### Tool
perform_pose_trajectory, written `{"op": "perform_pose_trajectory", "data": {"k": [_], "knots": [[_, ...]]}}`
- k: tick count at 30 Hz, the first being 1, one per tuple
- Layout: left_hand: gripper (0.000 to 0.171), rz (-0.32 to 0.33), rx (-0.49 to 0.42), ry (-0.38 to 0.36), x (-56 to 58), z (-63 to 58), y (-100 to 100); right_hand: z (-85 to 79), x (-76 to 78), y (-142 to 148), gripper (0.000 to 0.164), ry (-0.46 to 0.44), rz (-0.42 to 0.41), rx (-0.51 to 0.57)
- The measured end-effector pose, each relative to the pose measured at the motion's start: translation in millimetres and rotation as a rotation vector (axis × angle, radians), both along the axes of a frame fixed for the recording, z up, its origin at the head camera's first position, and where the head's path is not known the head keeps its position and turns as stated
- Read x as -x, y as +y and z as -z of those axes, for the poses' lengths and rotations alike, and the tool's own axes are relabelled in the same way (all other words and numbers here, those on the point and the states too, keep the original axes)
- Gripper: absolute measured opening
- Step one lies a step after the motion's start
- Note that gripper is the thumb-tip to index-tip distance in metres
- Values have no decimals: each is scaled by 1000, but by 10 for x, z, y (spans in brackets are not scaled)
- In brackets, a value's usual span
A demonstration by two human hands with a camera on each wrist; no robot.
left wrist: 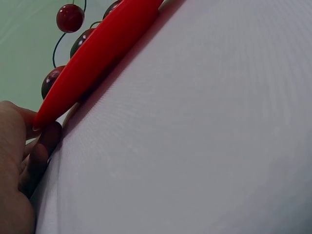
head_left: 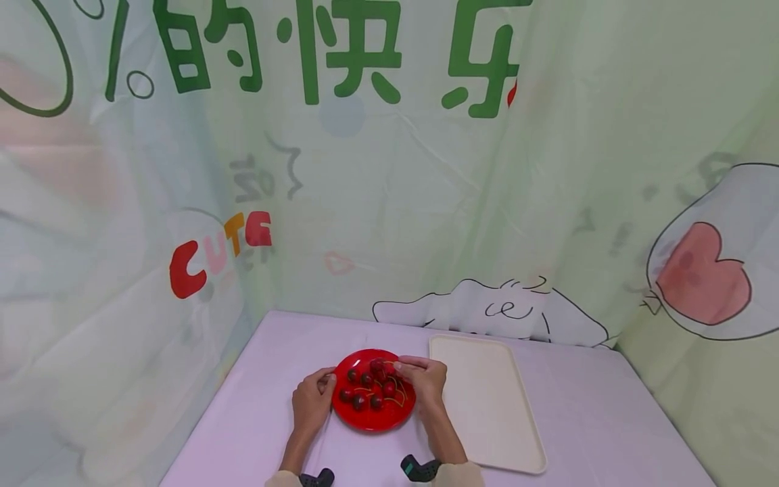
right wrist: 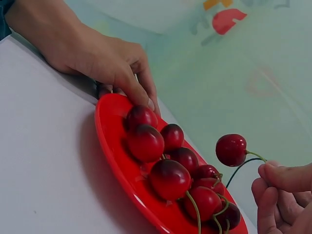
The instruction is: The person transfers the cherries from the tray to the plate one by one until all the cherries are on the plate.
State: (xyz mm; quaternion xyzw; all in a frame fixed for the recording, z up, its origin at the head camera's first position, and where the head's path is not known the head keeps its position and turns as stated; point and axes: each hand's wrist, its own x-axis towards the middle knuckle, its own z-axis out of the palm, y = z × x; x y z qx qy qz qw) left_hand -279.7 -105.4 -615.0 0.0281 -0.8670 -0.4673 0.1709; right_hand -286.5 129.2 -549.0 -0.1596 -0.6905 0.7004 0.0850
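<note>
A round red plate [head_left: 371, 424] bears several dark red cherries [right wrist: 169, 180], some with green stems. At its left side my left hand [head_left: 312, 406] pinches the rim between thumb and fingers, seen also in the left wrist view, where the plate [left wrist: 105, 53] appears edge-on. Over the right part of the plate, my right hand [head_left: 427, 382] pinches the stem of a single cherry [right wrist: 231, 150] between thumb and fingertip. That cherry hangs apart from the others, raised above the plate. A second, dark stem curves down beside it in the right wrist view.
Right of the plate lies a shallow cream rectangular tray [head_left: 487, 399], close to my right forearm. Both rest on a pale table [head_left: 608, 412]. A printed curtain [head_left: 365, 203] with green characters and cartoon drawings hangs behind and at both sides.
</note>
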Motion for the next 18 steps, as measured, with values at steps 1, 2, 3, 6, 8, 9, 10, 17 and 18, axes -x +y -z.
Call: {"op": "perform_pose_trajectory", "data": {"k": [1,2,3,6,8,9,10,17,18], "knots": [[25,0,2,1,5,4,1,-3,4,-12,20,3,-4,-2],[25,-2,4,-1,7,8,0,-6,4,-25,21,10,-10,-4],[25,-5,4,-5,7,12,-1,-8,6,-36,21,13,-15,-5],[25,-6,1,-10,4,5,-5,-21,17,-85,20,21,-24,-10],[25,-10,-4,-16,-2,2,-5,-38,18,-111,20,24,-27,-15],[26,-12,-7,-16,-4,1,-2,-46,21,-121,20,23,-26,-15],[26,-11,-10,-14,-5,-1,4,-58,23,-130,20,24,-20,-12],[25,-8,-16,18,-5,13,25,-70,67,-149,16,35,21,17],[24,-12,-11,26,0,20,26,-63,77,-150,16,36,18,16]]}}
